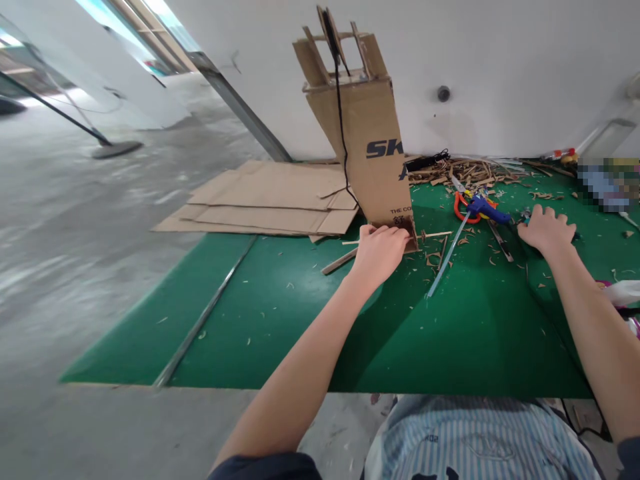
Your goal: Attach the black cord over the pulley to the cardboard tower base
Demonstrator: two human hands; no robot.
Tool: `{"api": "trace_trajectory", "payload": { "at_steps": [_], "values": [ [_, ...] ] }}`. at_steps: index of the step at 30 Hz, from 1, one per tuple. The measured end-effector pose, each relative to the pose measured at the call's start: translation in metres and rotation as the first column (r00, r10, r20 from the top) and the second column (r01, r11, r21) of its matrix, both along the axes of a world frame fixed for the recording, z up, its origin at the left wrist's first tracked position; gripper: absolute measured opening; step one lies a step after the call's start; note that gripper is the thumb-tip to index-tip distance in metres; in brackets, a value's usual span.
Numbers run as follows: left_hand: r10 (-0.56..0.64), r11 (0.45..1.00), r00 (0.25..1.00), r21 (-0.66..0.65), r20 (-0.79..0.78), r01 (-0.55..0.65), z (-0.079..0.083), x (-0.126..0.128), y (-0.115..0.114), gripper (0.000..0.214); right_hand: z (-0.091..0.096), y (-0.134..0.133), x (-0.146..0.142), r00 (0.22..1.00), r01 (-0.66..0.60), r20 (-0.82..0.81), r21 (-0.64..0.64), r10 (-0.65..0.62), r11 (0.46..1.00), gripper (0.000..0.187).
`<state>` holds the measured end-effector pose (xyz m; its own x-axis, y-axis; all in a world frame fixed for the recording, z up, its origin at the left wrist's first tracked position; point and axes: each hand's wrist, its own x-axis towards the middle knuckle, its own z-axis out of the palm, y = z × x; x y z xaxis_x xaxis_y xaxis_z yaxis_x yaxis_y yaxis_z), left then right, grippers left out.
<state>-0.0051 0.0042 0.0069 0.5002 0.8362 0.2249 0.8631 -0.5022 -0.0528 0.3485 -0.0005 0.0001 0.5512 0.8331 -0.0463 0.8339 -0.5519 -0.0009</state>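
While left hand (383, 250) bends its fingers at the base of cardboard tower (363, 140), grip unclear, right hand (547, 230) sits beside blue glue gun (490, 210), hold unreadable. Tower's on table (425, 353), back from front edge; cardboard sheets (270, 193) crowd left-rear.

Green table (300, 320): cardboard tower (367, 153), flat sheets (270, 187), scattered scraps (470, 171).

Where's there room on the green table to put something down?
There's room, except for tiny bits, on the green table between the left forearm and right forearm, and from the left forearm to the silvery strip. The back is crowded: cardboard sheets, scraps, scissors and glue gun.
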Motion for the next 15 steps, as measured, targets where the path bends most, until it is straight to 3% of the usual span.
{"api": "trace_trajectory", "payload": {
  "at_steps": [6, 11, 13, 15],
  "values": [
    [-0.014, 0.998, 1.000, 0.062, 0.024, 0.013, -0.007, 0.000, 0.002, 0.031, 0.002, -0.006, 0.002, 0.999, 0.034, 0.005, 0.020, -0.034, 0.999, 0.065],
    [-0.036, 0.996, 0.998, 0.087, 0.047, 0.032, -0.009, -0.001, 0.003, 0.023, 0.011, -0.015, -0.004, 1.000, -0.007, 0.011, 0.234, 0.005, 0.972, 0.057],
    [-0.030, 0.996, 0.997, 0.090, 0.066, 0.024, -0.010, -0.002, 0.004, 0.026, 0.019, -0.014, -0.008, 0.996, -0.026, -0.069, 0.335, 0.052, 0.942, 0.052],
    [-0.022, 0.996, 0.996, 0.093, 0.087, 0.014, -0.010, -0.001, 0.003, 0.030, 0.029, -0.012, -0.013, 0.951, 0.024, -0.290, 0.416, 0.108, 0.909, 0.047]
  ]
}}
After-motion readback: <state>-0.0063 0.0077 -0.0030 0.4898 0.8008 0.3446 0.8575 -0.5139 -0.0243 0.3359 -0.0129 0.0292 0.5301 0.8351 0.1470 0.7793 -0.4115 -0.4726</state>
